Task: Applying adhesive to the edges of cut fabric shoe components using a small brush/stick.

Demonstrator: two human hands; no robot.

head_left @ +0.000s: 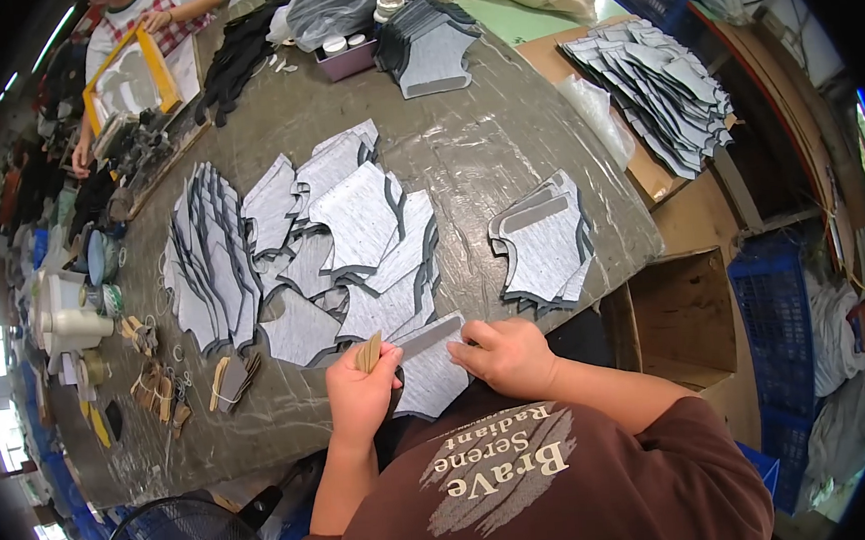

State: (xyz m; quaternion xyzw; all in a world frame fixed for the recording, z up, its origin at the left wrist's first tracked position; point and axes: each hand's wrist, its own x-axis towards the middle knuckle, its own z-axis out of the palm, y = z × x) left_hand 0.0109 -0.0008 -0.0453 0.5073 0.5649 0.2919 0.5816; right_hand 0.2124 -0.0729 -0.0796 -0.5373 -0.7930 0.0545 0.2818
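Held panel (438, 382), landmark for all places below: one pale grey, shaped textile-like piece, at the near edge of the table (503, 125), just in front of the brown shirt (568, 481); a dark grey strip (429, 338) lies along its far edge.

Left hand (359, 398), at the left end of the held panel: thumb and fingers closed, pinching a small sheaf of tan strips (369, 353); whether it also grips the panel's edge, cannot tell.

Right hand (507, 357), at the right end of the held panel: fingers curled and bunched, fingertips touching near the end of the dark grey strip; whether they pinch or only press, cannot tell, the underside being hidden.

Surroundings: a loose heap (359, 220) of similar panels, beyond the held panel and near it; a fanned stack (209, 261), farther to its left; a small neat stack (546, 247), beyond it to the right, top piece bearing a like strip; banded bundles (152, 392), well to its left.

Risks, as judged: the dark grey strip could sit crooked or crease, should the two hands pull unevenly; tan strips could slip loose, should the left pinch slacken; the held panel could sag or drop, its near part appearing to overhang the table edge.
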